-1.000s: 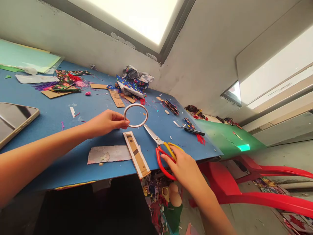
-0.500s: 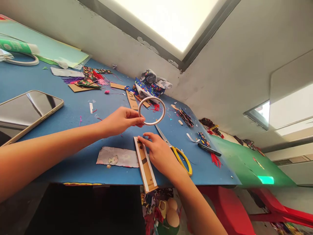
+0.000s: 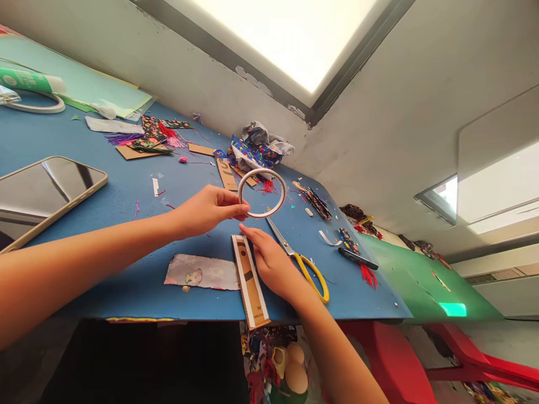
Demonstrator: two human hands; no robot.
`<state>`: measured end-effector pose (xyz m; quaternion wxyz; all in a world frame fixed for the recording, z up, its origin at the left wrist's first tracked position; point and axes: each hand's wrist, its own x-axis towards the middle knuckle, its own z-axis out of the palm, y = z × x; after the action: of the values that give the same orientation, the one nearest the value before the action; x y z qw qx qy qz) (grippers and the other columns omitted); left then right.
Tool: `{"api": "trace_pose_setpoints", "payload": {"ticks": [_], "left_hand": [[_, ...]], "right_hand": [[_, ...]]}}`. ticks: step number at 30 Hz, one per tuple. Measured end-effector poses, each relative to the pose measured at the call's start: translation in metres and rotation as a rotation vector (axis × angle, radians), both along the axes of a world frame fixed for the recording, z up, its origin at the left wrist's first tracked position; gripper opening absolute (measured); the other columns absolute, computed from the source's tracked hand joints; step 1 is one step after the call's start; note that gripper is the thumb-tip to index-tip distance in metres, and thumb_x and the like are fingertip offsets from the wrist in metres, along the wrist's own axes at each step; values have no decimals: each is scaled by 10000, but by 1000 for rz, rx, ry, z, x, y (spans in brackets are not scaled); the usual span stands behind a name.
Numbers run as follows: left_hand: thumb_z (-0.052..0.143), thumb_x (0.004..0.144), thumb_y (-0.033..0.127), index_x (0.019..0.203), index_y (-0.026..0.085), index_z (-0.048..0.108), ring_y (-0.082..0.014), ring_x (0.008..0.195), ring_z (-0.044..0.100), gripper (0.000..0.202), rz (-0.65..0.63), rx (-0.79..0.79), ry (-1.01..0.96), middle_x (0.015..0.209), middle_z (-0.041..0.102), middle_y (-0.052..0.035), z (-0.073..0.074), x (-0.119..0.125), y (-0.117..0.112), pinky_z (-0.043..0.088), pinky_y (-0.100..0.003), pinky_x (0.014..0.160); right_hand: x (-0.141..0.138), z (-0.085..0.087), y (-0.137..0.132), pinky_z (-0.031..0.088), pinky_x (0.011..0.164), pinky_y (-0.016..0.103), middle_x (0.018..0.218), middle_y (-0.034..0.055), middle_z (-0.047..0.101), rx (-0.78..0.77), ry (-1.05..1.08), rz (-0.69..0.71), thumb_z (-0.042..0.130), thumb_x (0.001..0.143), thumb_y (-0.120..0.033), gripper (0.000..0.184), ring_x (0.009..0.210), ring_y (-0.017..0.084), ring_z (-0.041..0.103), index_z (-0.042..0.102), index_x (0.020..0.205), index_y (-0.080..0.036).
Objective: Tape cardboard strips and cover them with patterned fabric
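Note:
My left hand (image 3: 210,209) pinches a narrow roll of white tape (image 3: 283,193) by its left side, held up above the table. Below it lies a brown cardboard strip (image 3: 252,286) with white bands along its edges, its near end jutting past the table edge. Beside this strip is my right hand (image 3: 273,262), fingers stretched toward its far end; whether they touch it or a tape end I cannot tell. A greyish fabric piece (image 3: 202,271) lies left of the strip, meeting its edge. Scissors with yellow handles (image 3: 288,247) rest just right of my right hand.
A phone (image 3: 50,196) lies at the left. Behind are crumpled floral fabric (image 3: 256,148), cardboard pieces (image 3: 225,173) and tassels (image 3: 168,132). A black pen-like tool (image 3: 357,258) sits at the right. A red chair (image 3: 387,359) stands below the table edge.
My right hand has drawn its fingers off the cardboard strip's far end and brought them closer together. The left hand still holds the tape roll in nearly the same place.

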<state>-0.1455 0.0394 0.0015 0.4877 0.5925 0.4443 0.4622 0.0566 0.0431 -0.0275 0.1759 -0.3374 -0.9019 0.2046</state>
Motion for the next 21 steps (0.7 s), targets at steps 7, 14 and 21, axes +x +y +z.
{"api": "trace_pose_setpoints", "payload": {"ticks": [7,14,21], "left_hand": [[652,762,364,859,176,700,-163,829,654,217,-12,-13,4,810,726,-9,-2,-2,2,490,-315,821],[615,806,358,857,167,689,-154,821,655,211,-22,13,-6,789,722,-14,0,-1,2,494,-295,794],[582,838,352,860,163,647,-161,815,665,201,-32,6,-50,793,718,-23,-1,-1,2,506,-302,761]], "right_hand": [[4,16,1,342,1067,448,1390,127,429,52,-224,81,347,877,-44,517,1269,239,408,419,1369,-187],[46,39,-25,232,1139,404,1513,16,251,-361,-203,196,788,612,-489,969,1378,245,239,284,1423,-323],[27,22,-21,319,1098,338,1413,57,428,-111,-176,104,538,891,-316,492,1289,175,398,420,1356,-209]]}}
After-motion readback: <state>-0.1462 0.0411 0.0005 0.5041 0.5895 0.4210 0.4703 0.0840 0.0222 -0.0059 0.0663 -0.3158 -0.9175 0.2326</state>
